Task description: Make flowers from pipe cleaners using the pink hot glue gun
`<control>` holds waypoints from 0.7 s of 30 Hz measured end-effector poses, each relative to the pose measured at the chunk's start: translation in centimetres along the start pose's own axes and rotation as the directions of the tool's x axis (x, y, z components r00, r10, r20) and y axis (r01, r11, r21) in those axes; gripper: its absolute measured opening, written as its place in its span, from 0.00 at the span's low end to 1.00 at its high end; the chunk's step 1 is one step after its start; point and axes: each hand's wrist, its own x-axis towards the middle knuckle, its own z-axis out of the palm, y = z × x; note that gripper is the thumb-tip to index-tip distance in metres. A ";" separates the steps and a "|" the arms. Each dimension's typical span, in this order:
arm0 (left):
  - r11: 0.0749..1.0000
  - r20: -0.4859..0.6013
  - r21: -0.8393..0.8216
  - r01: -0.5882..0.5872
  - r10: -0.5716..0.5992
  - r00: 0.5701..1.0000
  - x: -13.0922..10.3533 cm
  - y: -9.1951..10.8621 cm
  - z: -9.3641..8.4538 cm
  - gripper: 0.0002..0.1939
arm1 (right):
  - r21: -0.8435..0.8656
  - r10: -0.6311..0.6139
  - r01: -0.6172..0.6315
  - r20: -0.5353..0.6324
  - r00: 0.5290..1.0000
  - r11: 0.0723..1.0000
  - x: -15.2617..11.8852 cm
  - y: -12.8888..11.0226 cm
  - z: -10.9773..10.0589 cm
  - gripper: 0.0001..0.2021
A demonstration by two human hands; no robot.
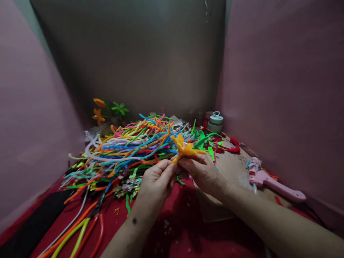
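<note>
A yellow-orange pipe-cleaner flower (185,147) is held up in front of me, its petals spread above my fingertips. My left hand (159,177) pinches the flower's base from the left. From the right, my right hand (202,172) grips the same base, thumb toward me. The two hands nearly meet, and they hide the lower end of the flower. Just behind them lies a large heap of many-coloured pipe cleaners (129,143).
Pliers with red handles (98,233) lie at the lower left on the red cloth (177,229). A pink glue gun (276,184) rests on the brown board (233,168) at right. Finished-looking flowers (99,115) and a lidded jar (215,122) stand at the back, between pink walls.
</note>
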 end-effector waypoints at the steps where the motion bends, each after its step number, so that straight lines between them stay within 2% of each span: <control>1: 0.999 0.016 -0.038 0.022 -0.022 1.000 0.0 0.0 0.0 0.15 | 0.003 0.017 -0.017 -0.002 1.000 1.000 0.0 0.0 0.0 0.05; 8: 0.957 0.132 -0.252 0.143 -0.112 0.985 -0.1 0.0 -0.1 0.12 | 0.128 0.055 -0.067 0.096 0.994 0.989 0.3 0.1 0.1 0.07; 11: 0.932 0.177 -0.316 0.176 -0.125 0.976 0.0 -0.1 -0.2 0.11 | 0.136 0.058 -0.071 0.097 0.994 0.988 0.3 0.0 0.2 0.05; 21: 0.907 0.296 -0.354 0.226 -0.120 0.948 0.1 -0.3 -0.5 0.09 | 0.115 0.033 -0.039 0.059 0.998 0.993 0.2 0.1 0.1 0.06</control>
